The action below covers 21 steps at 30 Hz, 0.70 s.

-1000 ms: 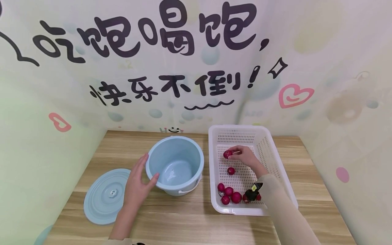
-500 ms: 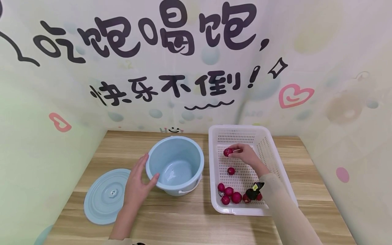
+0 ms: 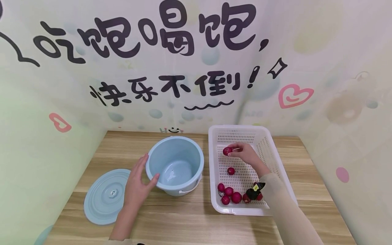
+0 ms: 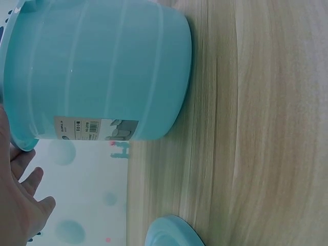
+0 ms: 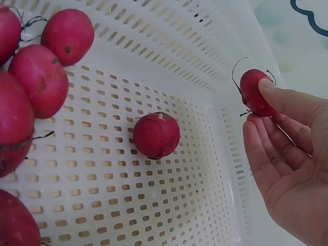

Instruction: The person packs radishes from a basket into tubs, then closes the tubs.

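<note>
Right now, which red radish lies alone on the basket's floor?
The middle radish, between the pinched radish in the right hand and the group at the near end of the basket; no other radish touches it.

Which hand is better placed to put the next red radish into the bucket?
The right hand, I'd judge: it pinches a red radish. The left hand touches the rim of the blue bucket, on the side away from the white basket.
</note>
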Tool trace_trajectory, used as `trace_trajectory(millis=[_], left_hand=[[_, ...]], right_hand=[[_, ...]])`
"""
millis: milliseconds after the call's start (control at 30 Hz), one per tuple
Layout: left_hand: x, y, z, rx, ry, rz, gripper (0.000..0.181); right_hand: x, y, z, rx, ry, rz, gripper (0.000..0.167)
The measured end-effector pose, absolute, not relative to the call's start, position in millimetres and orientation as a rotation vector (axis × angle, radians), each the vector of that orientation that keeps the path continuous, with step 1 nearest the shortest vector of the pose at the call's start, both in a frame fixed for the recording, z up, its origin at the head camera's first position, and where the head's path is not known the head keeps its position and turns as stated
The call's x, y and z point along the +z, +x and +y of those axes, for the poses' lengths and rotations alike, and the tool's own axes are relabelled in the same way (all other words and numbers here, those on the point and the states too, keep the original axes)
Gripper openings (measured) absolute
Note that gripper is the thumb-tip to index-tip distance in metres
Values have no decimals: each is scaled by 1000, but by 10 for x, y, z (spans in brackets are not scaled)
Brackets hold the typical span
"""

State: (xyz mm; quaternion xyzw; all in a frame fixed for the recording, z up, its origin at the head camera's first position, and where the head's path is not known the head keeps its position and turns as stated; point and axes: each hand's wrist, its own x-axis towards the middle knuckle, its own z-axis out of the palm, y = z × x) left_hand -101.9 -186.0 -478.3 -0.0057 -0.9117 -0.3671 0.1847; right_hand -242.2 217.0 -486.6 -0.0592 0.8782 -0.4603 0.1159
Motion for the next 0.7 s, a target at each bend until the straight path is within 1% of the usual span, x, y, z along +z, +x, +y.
trace_trajectory(millis=[700], left_hand=[[-4764,-1005,-1849,-1048,9,-2585,77]], right_hand=[[-4736,-2370,2116,-1391,-204,2543,38]])
